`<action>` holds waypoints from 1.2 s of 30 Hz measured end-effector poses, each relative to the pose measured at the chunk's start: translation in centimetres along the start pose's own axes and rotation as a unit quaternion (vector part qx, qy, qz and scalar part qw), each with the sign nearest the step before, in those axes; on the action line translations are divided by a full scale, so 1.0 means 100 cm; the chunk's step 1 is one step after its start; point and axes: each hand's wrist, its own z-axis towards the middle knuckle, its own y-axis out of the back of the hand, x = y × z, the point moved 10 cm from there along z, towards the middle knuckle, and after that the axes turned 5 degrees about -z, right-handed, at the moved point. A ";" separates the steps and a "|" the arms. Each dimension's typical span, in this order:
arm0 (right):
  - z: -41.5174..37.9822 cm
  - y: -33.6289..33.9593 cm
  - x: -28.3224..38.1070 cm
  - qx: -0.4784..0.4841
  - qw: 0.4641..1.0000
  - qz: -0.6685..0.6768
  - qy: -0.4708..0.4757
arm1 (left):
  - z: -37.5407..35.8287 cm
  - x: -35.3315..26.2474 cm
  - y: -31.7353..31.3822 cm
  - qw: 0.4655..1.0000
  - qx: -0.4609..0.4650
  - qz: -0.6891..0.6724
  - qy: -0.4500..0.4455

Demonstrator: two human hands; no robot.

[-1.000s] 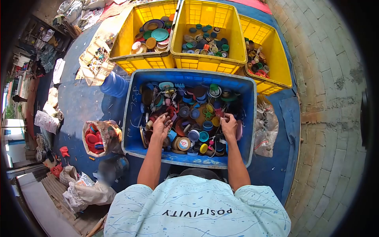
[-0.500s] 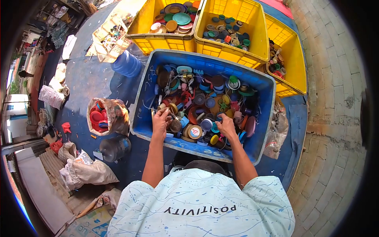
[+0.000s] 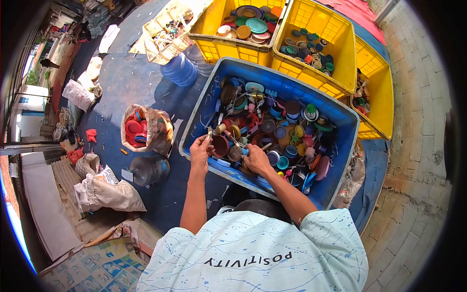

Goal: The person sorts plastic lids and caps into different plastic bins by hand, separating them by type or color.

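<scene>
Plastic lids and caps (image 3: pixel 272 127) of many colours fill the blue crate (image 3: pixel 340 146), and both hands are down among them at its near left corner. The left hand (image 3: pixel 201 152) sits at the crate's near wall with its fingers curled shut around a small pale piece (image 3: pixel 209 135) that sticks up from the grip; what the piece is cannot be told. The right hand (image 3: pixel 256 159) lies just beside it, palm down on the caps, fingers bent over a brown round lid (image 3: pixel 235 153), though whether it grips anything cannot be told.

Beyond the blue crate stand three yellow crates (image 3: pixel 311 73), each holding sorted lids. To the left of the blue crate, on the blue floor sheet (image 3: pixel 121 92), an open sack of red caps (image 3: pixel 141 129) sits near a clear water jug (image 3: pixel 148 169) and a blue water jug (image 3: pixel 180 69). White sacks (image 3: pixel 104 192) lie further left.
</scene>
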 end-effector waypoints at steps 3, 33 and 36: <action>0.005 0.001 0.016 -0.019 0.999 -0.037 0.009 | -0.001 0.000 0.004 1.000 0.003 -0.010 -0.004; -0.072 0.055 -0.125 -0.075 0.820 0.497 -0.275 | 0.060 0.030 -0.086 0.603 0.166 0.748 -0.223; -0.077 0.053 -0.133 -0.078 0.823 0.490 -0.275 | 0.055 0.029 -0.090 0.601 0.178 0.749 -0.214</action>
